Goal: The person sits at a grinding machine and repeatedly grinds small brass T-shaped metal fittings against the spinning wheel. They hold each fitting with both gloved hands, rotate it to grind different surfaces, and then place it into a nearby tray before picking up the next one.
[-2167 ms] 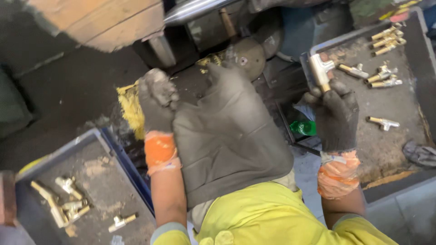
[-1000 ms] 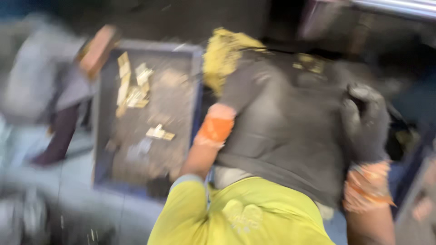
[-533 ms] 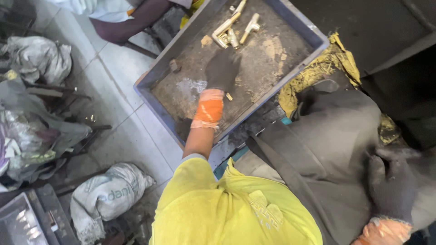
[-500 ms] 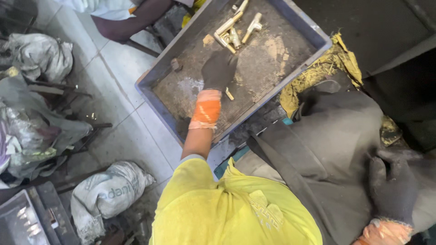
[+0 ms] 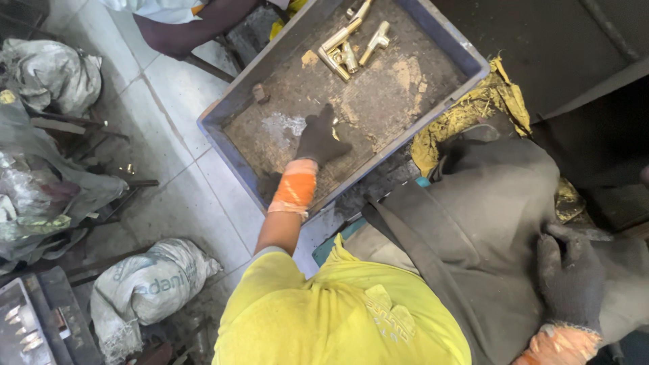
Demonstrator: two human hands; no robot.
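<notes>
My left hand (image 5: 321,138), in a dark glove with an orange cuff, lies palm down on the dusty floor of a blue-grey tray (image 5: 230,145). Whether it covers or holds anything is hidden under the palm. Several brass fittings (image 5: 348,47) lie at the tray's far end, well apart from the hand. My right hand (image 5: 571,284), gloved the same way, rests with loosely curled fingers on the dark grey apron (image 5: 487,223) over my lap. It holds nothing.
A crumpled yellow cloth (image 5: 473,111) lies between tray and apron. Another person's arm (image 5: 196,27) reaches in at the top left. Sacks (image 5: 145,287) and bundled bags (image 5: 47,74) crowd the tiled floor at left. A dark tray (image 5: 27,324) sits at the bottom left corner.
The view swung from the right tray to the left one. My left hand reached into this tray and now lies over the spot where a small brass bit lay. My right hand stays on the apron.
</notes>
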